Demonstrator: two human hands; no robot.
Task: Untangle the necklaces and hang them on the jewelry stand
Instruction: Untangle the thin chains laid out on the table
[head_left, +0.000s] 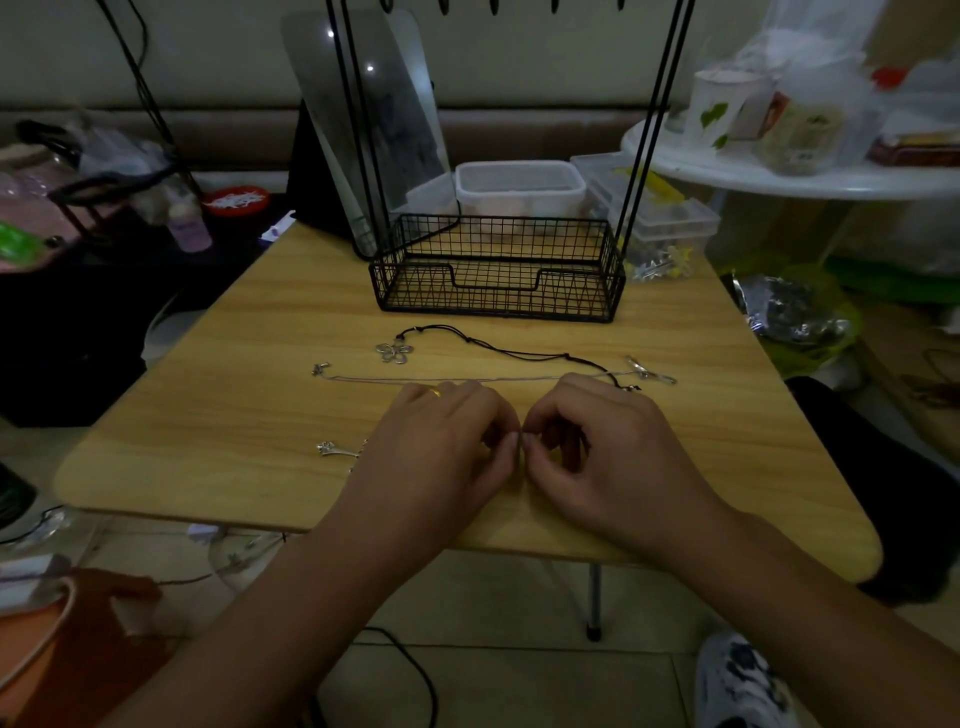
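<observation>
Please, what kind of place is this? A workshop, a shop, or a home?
Most likely a room in a home, used for a small craft task. A low wooden folding table stands on a tiled floor, with plastic storage boxes and household clutter around it.

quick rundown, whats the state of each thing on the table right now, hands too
left hand: fingers curled, pinching a thin chain at the fingertips
right hand: fingers curled, pinching the same spot
black cord necklace: flat on the table, flower pendant at its left end, not hung
silver chain: stretched flat on the table, not hung
jewelry stand: upright, basket empty
clear tub: open, no lid
</observation>
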